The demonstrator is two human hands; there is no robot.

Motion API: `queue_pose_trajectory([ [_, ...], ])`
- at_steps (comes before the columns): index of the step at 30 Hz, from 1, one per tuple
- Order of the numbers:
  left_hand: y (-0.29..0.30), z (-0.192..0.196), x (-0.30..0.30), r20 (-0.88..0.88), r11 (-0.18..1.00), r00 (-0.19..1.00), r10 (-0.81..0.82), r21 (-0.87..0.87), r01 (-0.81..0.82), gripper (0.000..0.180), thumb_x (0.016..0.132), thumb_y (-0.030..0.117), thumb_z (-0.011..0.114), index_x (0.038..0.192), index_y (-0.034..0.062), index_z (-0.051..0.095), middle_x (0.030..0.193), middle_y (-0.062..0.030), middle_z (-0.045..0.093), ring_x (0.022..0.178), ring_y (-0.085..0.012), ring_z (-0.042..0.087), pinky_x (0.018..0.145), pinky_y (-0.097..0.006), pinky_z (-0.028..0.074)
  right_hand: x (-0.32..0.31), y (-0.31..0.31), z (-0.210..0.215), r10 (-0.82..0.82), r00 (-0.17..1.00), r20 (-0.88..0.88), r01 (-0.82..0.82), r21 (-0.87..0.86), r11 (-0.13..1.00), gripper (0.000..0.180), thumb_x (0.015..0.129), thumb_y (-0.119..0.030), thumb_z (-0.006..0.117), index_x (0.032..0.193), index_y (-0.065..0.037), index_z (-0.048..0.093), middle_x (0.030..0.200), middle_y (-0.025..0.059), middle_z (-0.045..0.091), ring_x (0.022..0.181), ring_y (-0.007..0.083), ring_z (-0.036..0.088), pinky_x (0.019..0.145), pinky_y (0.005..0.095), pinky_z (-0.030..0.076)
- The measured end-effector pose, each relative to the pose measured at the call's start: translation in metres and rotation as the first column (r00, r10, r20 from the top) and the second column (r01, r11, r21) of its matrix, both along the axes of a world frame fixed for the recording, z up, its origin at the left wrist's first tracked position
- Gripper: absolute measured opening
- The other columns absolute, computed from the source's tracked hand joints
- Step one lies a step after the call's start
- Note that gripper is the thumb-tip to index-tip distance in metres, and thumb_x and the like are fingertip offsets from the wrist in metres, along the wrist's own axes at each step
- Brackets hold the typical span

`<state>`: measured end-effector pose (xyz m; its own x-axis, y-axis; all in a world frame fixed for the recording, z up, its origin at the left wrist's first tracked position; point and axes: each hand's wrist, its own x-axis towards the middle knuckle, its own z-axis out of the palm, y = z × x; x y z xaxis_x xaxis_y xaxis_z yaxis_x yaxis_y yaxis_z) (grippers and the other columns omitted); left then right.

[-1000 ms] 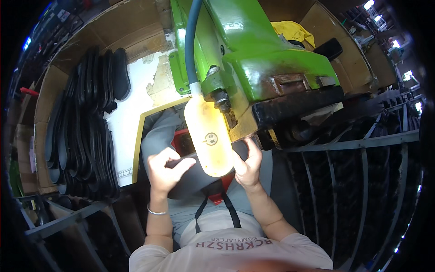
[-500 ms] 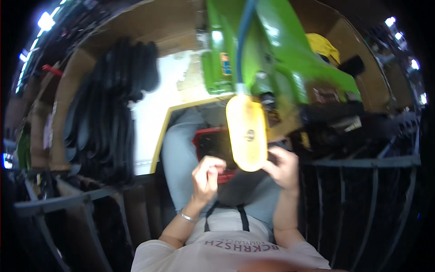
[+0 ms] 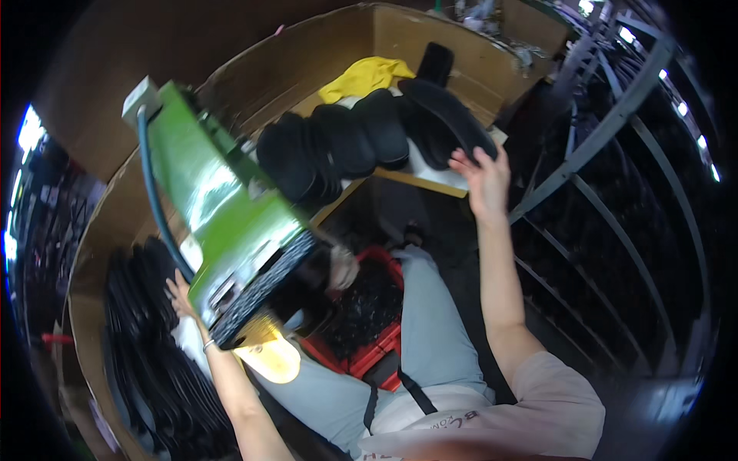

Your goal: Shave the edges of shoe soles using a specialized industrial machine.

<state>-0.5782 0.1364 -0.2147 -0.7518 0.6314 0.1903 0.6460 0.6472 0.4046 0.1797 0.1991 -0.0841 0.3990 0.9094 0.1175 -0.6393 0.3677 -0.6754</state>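
Note:
Out to the right, my right hand (image 3: 488, 188) has the near end of a long, curved black insole-like pad (image 3: 447, 110) between thumb and fingers, its other fingers loosely spread. The pad slants over a row of similar black pads (image 3: 357, 138) on a white surface. On the left, my left hand (image 3: 181, 298) is open, fingers apart, beside a stack of long black pads (image 3: 146, 338). The green machine (image 3: 231, 211) stands just right of that hand and hides part of it. Below the machine's head glows a yellow-lit plate (image 3: 273, 357).
A blue hose (image 3: 147, 177) runs down the machine. Between my legs sits a red crate (image 3: 365, 361) with dark scraps. Tall cardboard walls (image 3: 300, 58) surround the work surface, with a yellow cloth (image 3: 367, 77) at the back. Metal rails (image 3: 592, 146) stand at the right.
The view has swung to the right. My hands have parted from near the lit plate: the right hand reached out to the right-hand pads, the left toward the left stack.

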Motion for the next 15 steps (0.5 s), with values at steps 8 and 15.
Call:
queue_pose_trajectory([
  [8,-0.074,-0.041,0.233,0.127,0.882,0.959,-0.254,0.437,0.176,0.04,0.072,0.03,0.07,0.099,0.0025,0.059,0.107,-0.0177,0.055,0.086,-0.0331,0.059,0.08,-0.043,0.046,0.05,0.013,-0.021,0.008,0.932,0.363,0.15,-0.404,0.902,0.077,0.09,-0.022,0.055,0.142,-0.01,-0.001,0.076,0.0177,0.06,0.05,0.0205,0.059,0.042,0.0314,0.051],
  [15,-0.216,0.105,0.364,-0.205,0.652,0.79,-0.578,0.466,0.598,0.024,0.06,0.01,0.072,0.079,0.0023,0.059,0.084,-0.0126,0.061,0.079,-0.0242,0.058,0.078,-0.035,0.045,-0.004,-0.089,-0.065,0.491,0.677,0.549,-0.318,-0.383,0.867,0.047,0.087,-0.013,0.059,0.128,-0.002,0.039,0.077,0.0095,0.062,0.062,0.0137,0.061,0.053,0.0255,0.05],
])
